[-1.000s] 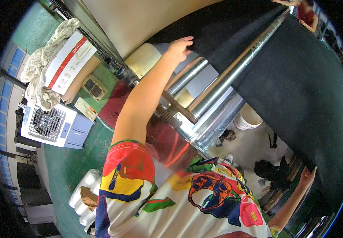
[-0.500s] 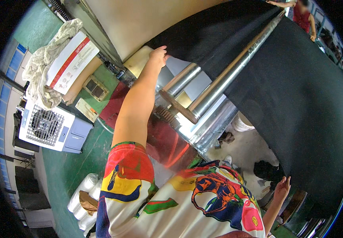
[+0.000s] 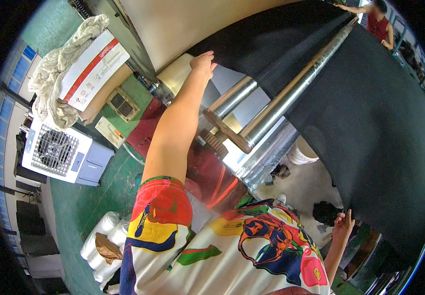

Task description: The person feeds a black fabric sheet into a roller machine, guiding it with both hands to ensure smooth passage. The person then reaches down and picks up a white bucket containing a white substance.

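A wide sheet of black fabric (image 3: pixel 369 113) runs over a long steel roller (image 3: pixel 296 93) on a machine. My left arm reaches far forward, and my left hand (image 3: pixel 203 61) closes on the fabric's near left edge, beside a cream roll end (image 3: pixel 175 73). My right hand (image 3: pixel 342 223) is low at the right with its fingers pointing up against the fabric's lower edge; whether it grips is unclear. My patterned shirt fills the lower middle.
A white fan unit (image 3: pixel 60 152) stands on the green floor at the left, with a cardboard box and rag (image 3: pixel 82 69) above it. White rolls (image 3: pixel 102 236) lie at the lower left. A white bucket (image 3: pixel 303 152) sits under the machine. Another person (image 3: pixel 377 22) works at the far end.
My left hand has slid left along the fabric's edge toward the cream roll. My right hand has moved left along the lower edge.
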Available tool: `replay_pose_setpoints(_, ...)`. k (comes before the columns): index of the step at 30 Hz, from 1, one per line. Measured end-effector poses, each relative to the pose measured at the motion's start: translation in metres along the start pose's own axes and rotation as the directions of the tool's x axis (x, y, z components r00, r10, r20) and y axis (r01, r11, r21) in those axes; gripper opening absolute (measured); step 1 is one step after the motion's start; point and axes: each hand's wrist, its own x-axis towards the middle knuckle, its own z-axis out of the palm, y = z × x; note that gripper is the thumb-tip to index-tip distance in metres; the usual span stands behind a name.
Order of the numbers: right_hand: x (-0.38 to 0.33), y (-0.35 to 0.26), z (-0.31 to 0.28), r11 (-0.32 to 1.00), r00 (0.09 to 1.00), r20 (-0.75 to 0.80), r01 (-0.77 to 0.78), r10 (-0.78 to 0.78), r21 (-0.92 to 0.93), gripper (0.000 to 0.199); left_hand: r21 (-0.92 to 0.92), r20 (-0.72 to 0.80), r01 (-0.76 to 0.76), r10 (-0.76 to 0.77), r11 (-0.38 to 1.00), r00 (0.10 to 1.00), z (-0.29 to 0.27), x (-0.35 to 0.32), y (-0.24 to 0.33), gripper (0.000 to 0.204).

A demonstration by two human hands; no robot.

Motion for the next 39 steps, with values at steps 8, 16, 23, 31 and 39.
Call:
replay_pose_setpoints(8,0.008,0.01,0.032,0.996,0.991,0.098,-0.086,0.089,-0.035,0.02,0.022,-0.059,0.033,-0.031,0.999,0.998,-0.018,0.044,-0.023,0.017)
replay_pose_setpoints(16,0.006,0.019,0.087,0.979,0.988,0.114,-0.086,0.108,-0.186,0.024,0.15,0.267,-0.035,-0.006,0.988,0.964,0.03,0.003,-0.028,0.015)
replay_pose_setpoints(23,0.011,0.04,0.126,0.962,0.987,0.098,-0.097,0.125,-0.254,0.033,0.026,-0.158,-0.081,0.084,0.996,0.984,0.019,-0.01,0.003,0.016)
replay_pose_setpoints(31,0.002,0.058,0.153,0.931,0.926,0.266,-0.179,0.269,-0.317,0.047,-0.002,-0.223,0.002,-0.003,1.0,0.975,-0.012,0.035,-0.011,0.023)
replay_pose_setpoints(39,0.006,0.069,0.189,0.892,0.896,0.302,-0.185,0.326,-0.412,0.045,0.15,0.015,-0.046,0.045,0.988,0.999,0.005,0.02,-0.009,0.017)
